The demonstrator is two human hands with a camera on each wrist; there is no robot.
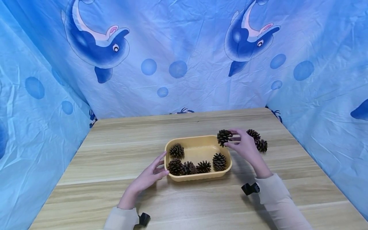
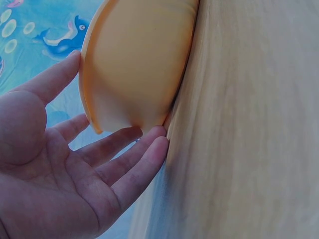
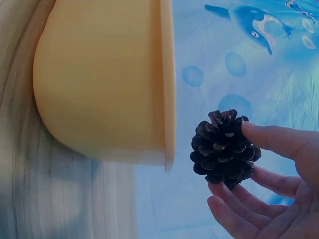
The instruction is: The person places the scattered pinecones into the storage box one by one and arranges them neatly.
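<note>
While the left hand steadies against the left end of the yellow tray, the right hand holds a pine cone above the tray's far right corner. The fingers of the left hand are extended and spread; the thumb tip meets the rim, and the other fingers lie along the outside of the end wall without wrapping it. The right hand is partly closed, with the pine cone pinched between thumb and fingertips; the right wrist view shows this cone clear of the rim.

Within the tray, one cone sits near the far left corner, a row of cones lies along the near wall, and another cone occupies the right end. Further cones rest on the bench, right of the tray and just beyond the right hand. Behind the bench hangs a blue dolphin-print backdrop.
</note>
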